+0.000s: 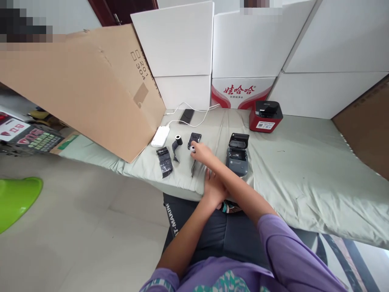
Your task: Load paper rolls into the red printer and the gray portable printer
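My right hand (200, 153) is closed around a small paper roll (192, 149), whose white core end shows; a dark strip of its paper (193, 168) hangs down over the cover. Just behind it lies a crumpled black plastic wrapper (194, 139). Crossed under my right forearm, my left hand (214, 187) lies flat on the near edge, fingers pointing away and holding nothing; part of it is hidden. A second roll (178, 140) stands to the left with its dark strip unrolled. Further left is another black wrapper (164, 163). At the right a dark portable printer (238, 156) has its lid raised.
A pale green cloth (288, 162) covers the surface. Behind are a white power bank (160, 136) with a cable, a black phone (187, 116) and a red-and-black device (266, 117). White boxes (182, 40) line the back; a cardboard sheet (106, 81) leans at left.
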Available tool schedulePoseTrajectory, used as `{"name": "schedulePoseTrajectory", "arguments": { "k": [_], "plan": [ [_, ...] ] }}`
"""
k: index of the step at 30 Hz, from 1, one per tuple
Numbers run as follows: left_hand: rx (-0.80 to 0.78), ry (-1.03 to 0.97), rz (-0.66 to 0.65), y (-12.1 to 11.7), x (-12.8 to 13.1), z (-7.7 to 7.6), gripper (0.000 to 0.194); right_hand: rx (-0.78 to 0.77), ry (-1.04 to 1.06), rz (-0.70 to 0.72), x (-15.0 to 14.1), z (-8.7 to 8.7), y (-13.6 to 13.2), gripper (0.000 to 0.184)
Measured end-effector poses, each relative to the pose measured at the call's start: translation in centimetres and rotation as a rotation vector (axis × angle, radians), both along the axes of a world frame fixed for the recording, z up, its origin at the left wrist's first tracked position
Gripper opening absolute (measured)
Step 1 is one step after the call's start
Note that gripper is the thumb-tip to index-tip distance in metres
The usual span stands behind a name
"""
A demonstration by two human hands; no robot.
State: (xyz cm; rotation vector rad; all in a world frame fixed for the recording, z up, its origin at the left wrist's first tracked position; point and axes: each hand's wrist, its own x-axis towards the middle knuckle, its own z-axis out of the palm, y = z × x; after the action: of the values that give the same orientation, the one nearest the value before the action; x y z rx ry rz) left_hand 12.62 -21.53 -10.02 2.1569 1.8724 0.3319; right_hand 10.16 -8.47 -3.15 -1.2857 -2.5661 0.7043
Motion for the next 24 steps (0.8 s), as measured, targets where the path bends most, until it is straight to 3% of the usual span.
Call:
{"name": "schedulePoseTrajectory", "arguments": {
  "k": [4, 8, 11, 15, 19, 24],
  "plan": [
    [0.013, -0.013, -0.012, 0.0, 0.0, 0.1, 0.066, 0.125, -0.049, 0.006, -1.1, 2.5, -0.1, 0.043],
    [0.087, -0.049, 0.014, -0.2, 0.1, -0.7, 0.068, 0.328, -0.04, 0.18, -6.8, 5.4, -0.2, 0.036],
    [0.085, -0.088, 0.056, 0.0, 0.3, -2.4, 0.078, 0.345, -0.211, 0.385, -12.8, 5.0, -0.6, 0.035],
    [0.05, -0.083, 0.061, 1.1, 0.4, -4.4, 0.08, 0.338, -0.297, 0.457, -17.3, 2.5, -1.0, 0.034],
    [0.108, -0.013, 0.048, 1.0, 0.3, -4.0, 0.072, 0.255, -0.144, 0.515, -16.1, 1.8, -0.4, 0.029],
    [0.087, 0.025, -0.012, 0.2, 0.2, -1.6, 0.064, -0.176, 0.552, 0.662, -8.9, 3.7, 0.9, 0.02]
  ]
}}
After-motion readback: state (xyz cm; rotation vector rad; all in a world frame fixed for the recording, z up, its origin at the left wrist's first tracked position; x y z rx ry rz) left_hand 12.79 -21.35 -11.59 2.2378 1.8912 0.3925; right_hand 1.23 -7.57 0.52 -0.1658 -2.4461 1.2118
